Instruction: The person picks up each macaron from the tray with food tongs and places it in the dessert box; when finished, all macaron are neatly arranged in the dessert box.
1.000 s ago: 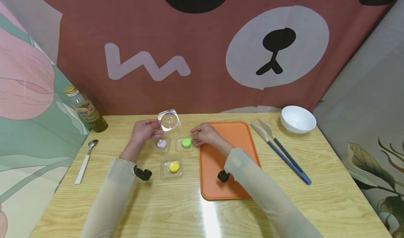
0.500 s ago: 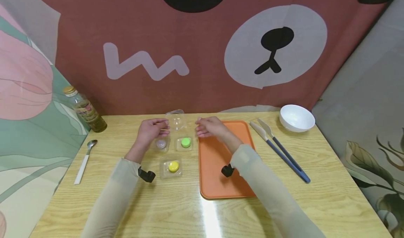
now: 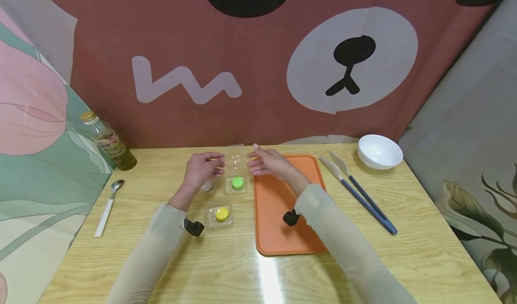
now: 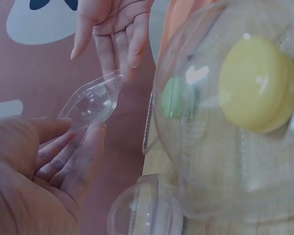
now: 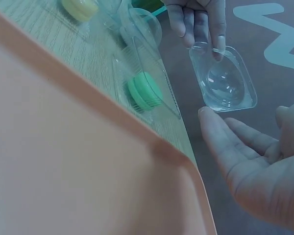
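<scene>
A clear plastic dome lid point(image 3: 236, 158) is pinched by its edge in my left hand point(image 3: 200, 167), above the back of the table. The right wrist view shows this lid point(image 5: 220, 83) with its round bulge and the left fingers at its upper edge. My right hand point(image 3: 269, 162) has fairly straight fingers and a raised thumb; its fingertips are at the lid's other edge, contact uncertain. Below lie a green macaron point(image 3: 238, 183) and a yellow macaron point(image 3: 222, 213) in clear plastic packs. A pale purple macaron point(image 3: 207, 185) is partly hidden by my left hand.
An orange tray point(image 3: 282, 232) lies under my right forearm. Right of it are two blue-handled knives point(image 3: 361, 196) and a white bowl point(image 3: 380, 151). At left stand a gold-capped bottle point(image 3: 111, 143) and, lying down, a spoon point(image 3: 108, 210). A curtain backs the table.
My left hand has carried the lid to the right, over behind the green macaron. The right hand has drawn slightly up and back, its thumb now raised and fingers straighter.
</scene>
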Action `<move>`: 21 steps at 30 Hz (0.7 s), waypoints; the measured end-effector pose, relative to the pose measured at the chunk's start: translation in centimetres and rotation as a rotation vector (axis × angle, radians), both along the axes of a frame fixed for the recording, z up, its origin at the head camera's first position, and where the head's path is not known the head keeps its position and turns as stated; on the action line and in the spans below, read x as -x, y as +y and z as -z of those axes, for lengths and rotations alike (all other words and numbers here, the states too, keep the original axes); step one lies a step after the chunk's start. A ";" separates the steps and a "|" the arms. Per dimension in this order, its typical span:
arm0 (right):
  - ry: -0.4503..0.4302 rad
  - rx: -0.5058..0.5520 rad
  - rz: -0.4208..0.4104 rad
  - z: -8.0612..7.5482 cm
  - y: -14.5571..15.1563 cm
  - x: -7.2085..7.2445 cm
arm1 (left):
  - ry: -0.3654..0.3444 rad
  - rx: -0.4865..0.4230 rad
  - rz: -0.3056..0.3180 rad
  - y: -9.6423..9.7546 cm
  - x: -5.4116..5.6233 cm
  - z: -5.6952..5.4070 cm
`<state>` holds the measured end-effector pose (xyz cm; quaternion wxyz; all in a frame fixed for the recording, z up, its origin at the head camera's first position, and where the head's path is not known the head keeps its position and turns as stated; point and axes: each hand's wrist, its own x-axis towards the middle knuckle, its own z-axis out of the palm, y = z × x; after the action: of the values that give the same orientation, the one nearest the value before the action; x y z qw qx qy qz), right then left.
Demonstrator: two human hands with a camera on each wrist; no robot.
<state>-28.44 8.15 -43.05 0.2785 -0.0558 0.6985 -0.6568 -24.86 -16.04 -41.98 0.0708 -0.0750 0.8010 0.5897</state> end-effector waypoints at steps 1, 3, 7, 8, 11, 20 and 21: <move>-0.004 0.008 0.001 0.0 -0.1 0.0 | 0.005 0.000 0.001 0.1 0.0 0.0; -0.007 0.019 0.003 -0.1 -0.2 0.0 | 0.017 0.002 0.002 0.3 0.0 0.0; -0.006 0.031 0.004 -0.1 -0.3 0.1 | 0.038 0.011 0.011 0.5 -0.1 0.0; -0.002 0.028 0.004 -0.1 -0.3 0.1 | 0.040 0.018 0.014 0.5 -0.1 0.1; -0.004 0.016 0.009 -0.1 -0.2 0.2 | 0.057 0.028 0.025 0.7 -0.1 0.2; -0.040 0.006 -0.002 -0.6 -0.2 0.1 | 0.143 0.084 0.027 1.2 -0.2 0.1; -0.038 0.007 -0.005 -0.6 -0.2 0.1 | 0.153 0.091 0.030 1.3 -0.2 0.1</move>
<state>-28.57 7.98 -42.45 0.2934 -0.0460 0.6906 -0.6594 -24.63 -14.75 -42.09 0.0146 -0.0211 0.8311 0.5556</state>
